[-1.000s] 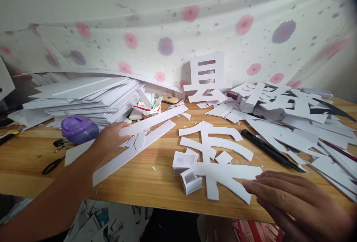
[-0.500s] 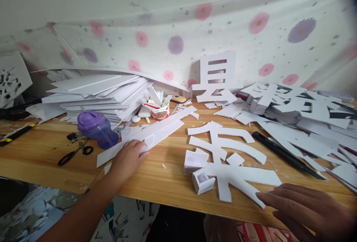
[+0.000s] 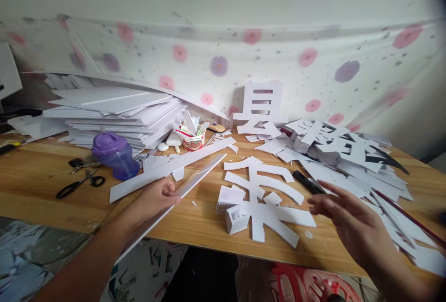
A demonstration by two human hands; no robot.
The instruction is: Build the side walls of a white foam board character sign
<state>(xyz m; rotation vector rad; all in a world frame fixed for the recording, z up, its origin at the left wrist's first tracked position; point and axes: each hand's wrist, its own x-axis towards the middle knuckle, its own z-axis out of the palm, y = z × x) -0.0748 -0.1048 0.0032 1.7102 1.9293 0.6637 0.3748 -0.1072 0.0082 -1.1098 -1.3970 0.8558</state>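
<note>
Pinched in my left hand [image 3: 155, 202] is a long white foam board strip [image 3: 202, 172], tilted up off the table and reaching back under my forearm. A second white strip [image 3: 170, 167] lies flat behind it. My right hand [image 3: 355, 227] hovers at the right with fingers apart, partly covering a black utility knife [image 3: 304, 181]. Between my hands lies a white cut-out character [image 3: 258, 211]. A small white foam box [image 3: 237, 220] and a small stack of white pieces [image 3: 230, 196] rest against its left side.
Scissors [image 3: 80, 183] and a purple cup [image 3: 116, 158] lie left, before a tall stack of white boards [image 3: 114, 116]. A paper tub [image 3: 191, 139] holds scraps. Another cut-out character [image 3: 263, 102] leans on the wall. More cut-outs [image 3: 334, 141] and offcuts pile up at right.
My left hand has picked up the front white strip and tilted it toward me. My right hand has moved up and inward, to the knife. The view has shifted slightly.
</note>
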